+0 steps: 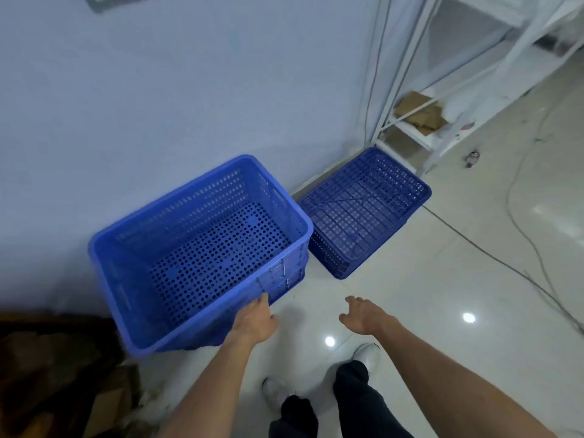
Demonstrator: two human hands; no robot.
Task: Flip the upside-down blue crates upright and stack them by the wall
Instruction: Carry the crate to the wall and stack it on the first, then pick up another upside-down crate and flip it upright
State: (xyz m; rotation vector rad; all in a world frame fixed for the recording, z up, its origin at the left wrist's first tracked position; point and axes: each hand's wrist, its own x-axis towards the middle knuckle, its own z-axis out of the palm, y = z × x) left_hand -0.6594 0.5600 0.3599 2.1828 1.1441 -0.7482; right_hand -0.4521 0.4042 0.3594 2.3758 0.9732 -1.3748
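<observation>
Crates, blue, perforated plastic, two lots seen on a pale tiled floor [442,295] along a light wall [158,90]. Upright crate [202,245]: open side up, long side set against the wall, and apparently nested on another crate whose wall is glimpsed below its right corner. Upside-down crate [363,210]: ribbed base uppermost, placed just beside the upright one, toward the corner where the wall is met by a white metal shelf frame [407,121]. Left hand [254,320]: fingers laid against the near right corner of the upright crate, not closed around it. Right hand [363,314]: open and empty, fingers loosely spread, held above the floor, apart from both crates. Cardboard [420,115] is lodged on the lowest shelf; dark cables [521,216] are trailed across the tiles.
</observation>
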